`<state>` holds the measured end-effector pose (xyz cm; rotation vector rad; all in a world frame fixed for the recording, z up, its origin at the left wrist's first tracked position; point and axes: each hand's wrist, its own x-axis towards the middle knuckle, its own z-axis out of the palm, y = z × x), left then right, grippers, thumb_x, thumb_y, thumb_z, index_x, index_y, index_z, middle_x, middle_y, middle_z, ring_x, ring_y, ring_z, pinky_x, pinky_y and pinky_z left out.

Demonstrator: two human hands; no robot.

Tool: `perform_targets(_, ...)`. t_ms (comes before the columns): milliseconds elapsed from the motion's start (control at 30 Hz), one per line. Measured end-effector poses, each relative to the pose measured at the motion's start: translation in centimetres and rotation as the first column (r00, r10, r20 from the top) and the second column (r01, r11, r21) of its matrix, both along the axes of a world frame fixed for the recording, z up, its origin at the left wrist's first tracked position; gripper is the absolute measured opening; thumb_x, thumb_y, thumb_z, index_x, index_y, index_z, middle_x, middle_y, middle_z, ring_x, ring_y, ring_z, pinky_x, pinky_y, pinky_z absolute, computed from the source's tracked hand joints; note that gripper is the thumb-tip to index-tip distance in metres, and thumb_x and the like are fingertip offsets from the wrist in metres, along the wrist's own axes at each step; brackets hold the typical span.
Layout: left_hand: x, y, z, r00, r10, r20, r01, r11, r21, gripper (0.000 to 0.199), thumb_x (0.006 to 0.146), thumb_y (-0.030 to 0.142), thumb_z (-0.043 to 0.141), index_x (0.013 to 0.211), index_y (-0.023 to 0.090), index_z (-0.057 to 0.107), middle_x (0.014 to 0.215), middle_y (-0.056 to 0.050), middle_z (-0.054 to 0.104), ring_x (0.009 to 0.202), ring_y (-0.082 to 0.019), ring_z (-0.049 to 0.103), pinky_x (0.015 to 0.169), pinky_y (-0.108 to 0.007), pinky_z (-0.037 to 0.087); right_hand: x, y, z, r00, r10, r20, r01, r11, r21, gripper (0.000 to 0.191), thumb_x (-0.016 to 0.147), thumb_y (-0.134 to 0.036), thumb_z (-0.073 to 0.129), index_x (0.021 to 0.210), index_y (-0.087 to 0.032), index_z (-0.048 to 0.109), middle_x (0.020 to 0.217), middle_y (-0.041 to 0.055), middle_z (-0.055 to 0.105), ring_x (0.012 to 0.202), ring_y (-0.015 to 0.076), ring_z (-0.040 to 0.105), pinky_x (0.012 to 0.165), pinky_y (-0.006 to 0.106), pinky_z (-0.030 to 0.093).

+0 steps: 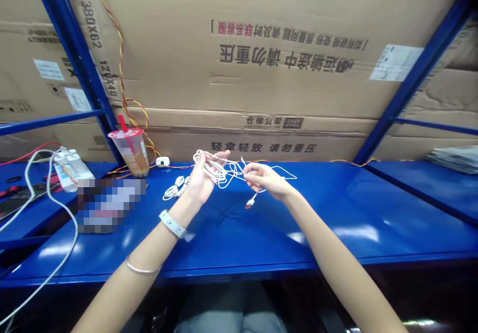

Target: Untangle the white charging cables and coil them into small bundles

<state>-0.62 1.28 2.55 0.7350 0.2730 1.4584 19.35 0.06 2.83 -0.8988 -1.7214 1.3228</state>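
Loops of a white cable (215,172) lie across the palm and fingers of my left hand (203,178), which is turned palm up above the blue shelf. My right hand (263,179) pinches a strand of the same cable to the right of the loops. Below my right hand hangs a white connector (250,203) with an orange tip. More of the cable trails behind my right hand. Coiled white cables (175,188) rest on the shelf just left of my left hand. Several thin black ties (226,215) lie between my forearms.
A drink cup (132,153) with a red lid stands at the back left, near a small white case (162,162). A pixelated item (110,206) and a white power strip (72,168) are farther left. Cardboard boxes (239,89) stand behind the blue shelf (336,213).
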Motion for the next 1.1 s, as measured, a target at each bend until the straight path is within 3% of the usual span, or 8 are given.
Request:
perform_targets(167,-1.0,0.2,0.8,0.995,0.078,0.054,-0.081,0.996,0.048,0.022,0.089,0.034,0.055,0.073,0.018,0.052,0.064,0.003,0.056,0.075,-0.011,0.065,0.090,-0.030,0.049,-0.6,0.3,-0.9,0.999,-0.041,0.007,0.041,0.997,-0.067,0.035,0.070,-0.041,0.074,0.087,-0.016,0.057,0.062,-0.0021,0.057,0.054,0.0078,0.050,0.051,0.021,0.034)
perform_targets(333,-0.9,-0.5,1.6,0.992,0.110,0.056,-0.117,0.982,0.146,0.015,0.090,0.029,0.054,0.080,0.018,0.054,0.061,0.005,0.047,0.058,-0.007,0.051,0.084,-0.029,0.050,-1.2,0.3,-1.8,0.977,0.207,-0.050,-0.213,0.941,-0.263,0.034,0.077,-0.046,0.069,0.084,-0.014,0.061,0.056,-0.0043,0.046,0.066,0.0129,0.057,0.068,0.027,0.044)
perform_targets(533,-1.5,-0.4,2.5,0.961,0.278,0.009,-0.274,0.940,0.205,0.013,0.086,0.029,0.060,0.082,0.019,0.054,0.064,0.005,0.042,0.060,-0.006,0.047,0.080,-0.023,0.047,-1.9,0.0,-2.3,0.952,0.205,-0.227,-0.280,0.882,-0.380,0.033,0.072,-0.033,0.076,0.095,-0.015,0.061,0.064,-0.0044,0.048,0.059,0.0079,0.050,0.059,0.023,0.041)
perform_targets(667,-1.7,-0.7,2.3,0.812,0.553,-0.187,-0.464,0.805,0.370,0.019,0.081,0.037,0.065,0.083,0.023,0.052,0.068,0.004,0.043,0.063,-0.009,0.045,0.077,-0.021,0.044,-2.3,-0.3,-2.2,0.960,0.249,-0.131,-0.279,0.902,-0.329,0.038,0.071,-0.031,0.076,0.103,-0.016,0.062,0.064,-0.0050,0.049,0.050,0.0042,0.040,0.047,0.019,0.031)
perform_targets(800,-1.9,-0.9,1.9,0.619,0.664,-0.418,-0.434,0.734,0.522,0.019,0.080,0.039,0.065,0.081,0.021,0.058,0.074,0.001,0.049,0.072,-0.013,0.046,0.077,-0.022,0.039,-2.5,-1.2,-1.4,0.892,0.442,0.092,-0.413,0.882,-0.229,0.037,0.077,-0.038,0.069,0.104,-0.014,0.066,0.066,-0.0011,0.058,0.050,0.0055,0.042,0.047,0.020,0.031)
perform_targets(933,-1.7,-0.3,1.0,0.537,0.589,-0.604,-0.231,0.791,0.566,0.023,0.079,0.040,0.066,0.074,0.018,0.060,0.071,0.000,0.053,0.069,-0.014,0.046,0.071,-0.022,0.037,-2.6,-2.1,-0.3,0.876,0.465,0.131,-0.458,0.885,-0.084,0.034,0.082,-0.043,0.063,0.099,-0.013,0.067,0.062,-0.0010,0.057,0.057,0.0087,0.049,0.053,0.021,0.038)
perform_targets(1000,-1.2,0.0,0.2,0.547,0.470,-0.693,-0.113,0.861,0.495,0.031,0.081,0.048,0.060,0.078,0.018,0.061,0.067,0.001,0.052,0.063,-0.013,0.045,0.062,-0.023,0.036,-2.6,-2.1,0.0,0.936,0.350,0.038,-0.351,0.936,0.016,0.032,0.083,-0.045,0.060,0.096,-0.016,0.062,0.065,-0.0008,0.059,0.058,0.0099,0.052,0.057,0.023,0.041)
perform_targets(1100,-0.4,0.0,-0.8,0.638,0.224,-0.737,0.020,0.951,0.307,0.049,0.083,0.063,0.046,0.086,0.017,0.062,0.061,0.002,0.047,0.053,-0.011,0.041,0.052,-0.023,0.034,-2.6,-1.5,-0.1,0.990,0.110,-0.088,-0.098,0.987,0.129,0.030,0.084,-0.049,0.057,0.091,-0.020,0.053,0.067,-0.0008,0.062,0.056,0.0118,0.055,0.060,0.026,0.044)
